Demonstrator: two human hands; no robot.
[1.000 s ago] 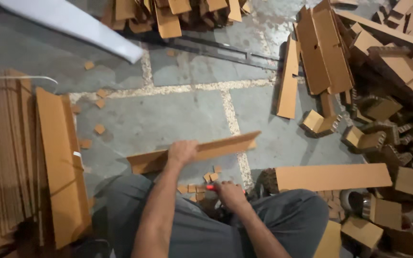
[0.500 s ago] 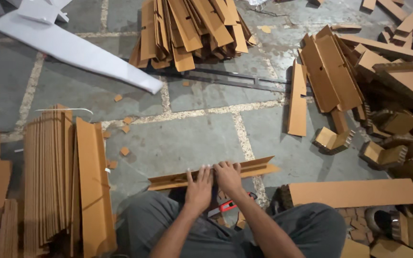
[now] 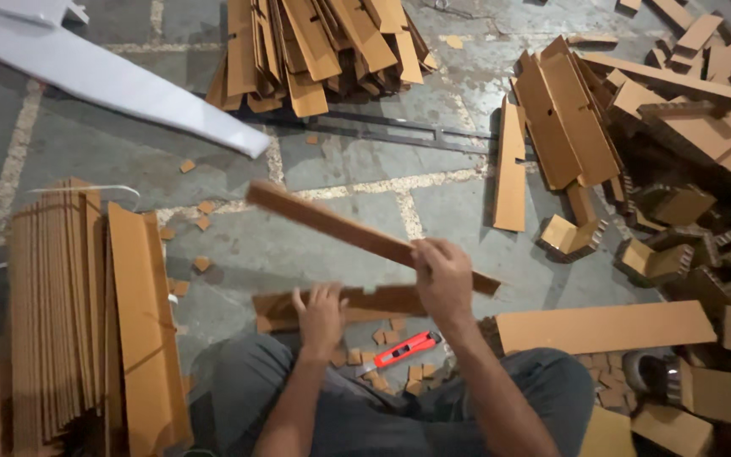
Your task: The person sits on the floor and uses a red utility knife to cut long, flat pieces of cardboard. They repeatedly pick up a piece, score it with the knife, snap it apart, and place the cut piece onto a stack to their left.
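two hands work: right hand [image 3: 443,279] grasping a lifted cardboard strip [image 3: 340,228], left hand [image 3: 321,313] flat, fingers spread, on another strip [image 3: 382,300].

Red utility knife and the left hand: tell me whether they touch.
Apart. The head view shows the red utility knife lying on the floor between the knees, with scraps and bare floor between it and the left hand, whose fingers rest on a cardboard strip.
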